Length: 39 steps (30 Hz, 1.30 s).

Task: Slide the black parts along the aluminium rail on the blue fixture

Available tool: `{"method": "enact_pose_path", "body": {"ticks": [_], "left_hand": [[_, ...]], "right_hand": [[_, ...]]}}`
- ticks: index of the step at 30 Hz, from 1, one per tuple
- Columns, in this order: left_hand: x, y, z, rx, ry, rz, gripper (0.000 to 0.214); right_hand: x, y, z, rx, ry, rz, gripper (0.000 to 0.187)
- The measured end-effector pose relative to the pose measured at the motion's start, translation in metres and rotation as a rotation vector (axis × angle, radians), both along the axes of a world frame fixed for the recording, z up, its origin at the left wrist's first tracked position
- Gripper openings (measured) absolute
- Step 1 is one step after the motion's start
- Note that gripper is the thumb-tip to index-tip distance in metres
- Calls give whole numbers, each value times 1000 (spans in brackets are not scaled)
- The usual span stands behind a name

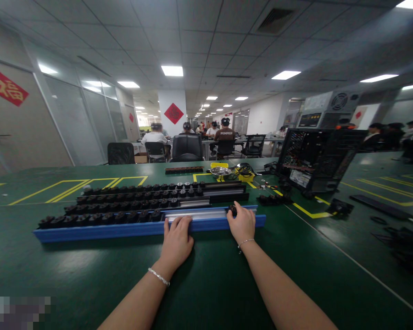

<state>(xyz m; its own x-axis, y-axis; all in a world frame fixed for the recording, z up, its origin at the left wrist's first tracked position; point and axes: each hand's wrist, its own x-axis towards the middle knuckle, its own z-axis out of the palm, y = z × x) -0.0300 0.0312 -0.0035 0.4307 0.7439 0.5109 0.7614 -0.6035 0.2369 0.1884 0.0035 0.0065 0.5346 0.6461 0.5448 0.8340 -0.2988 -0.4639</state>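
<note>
A long blue channel rail (124, 232) lies across the table in front of me, its left part filled with a row of black round parts (89, 220). The bare silver strip (199, 215) shows in its right part. My left hand (177, 240) grips the near wall of the rail, fingers bent over the edge. Near the rail's right end, my right hand (242, 224) pinches a small black round part (232, 210) in the channel; the fingers partly cover it. Behind stand more black rails (227, 195) holding similar black parts.
An open black computer case (321, 160) stands at the right, with a power supply unit (330, 107) on top. A metal bowl (220, 171) and black cables (246, 169) lie farther back on the green table (206, 284). Loose black parts (340, 207) are at right. People sit beyond.
</note>
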Motion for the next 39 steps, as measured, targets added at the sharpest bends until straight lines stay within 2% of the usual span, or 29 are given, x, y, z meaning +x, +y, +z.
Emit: {"method": "enact_pose_path", "body": {"ticks": [39], "left_hand": [[-1,-2,1,21,18,-4,52]], "right_hand": [[15,-6,2,2,53,-103,42]]}}
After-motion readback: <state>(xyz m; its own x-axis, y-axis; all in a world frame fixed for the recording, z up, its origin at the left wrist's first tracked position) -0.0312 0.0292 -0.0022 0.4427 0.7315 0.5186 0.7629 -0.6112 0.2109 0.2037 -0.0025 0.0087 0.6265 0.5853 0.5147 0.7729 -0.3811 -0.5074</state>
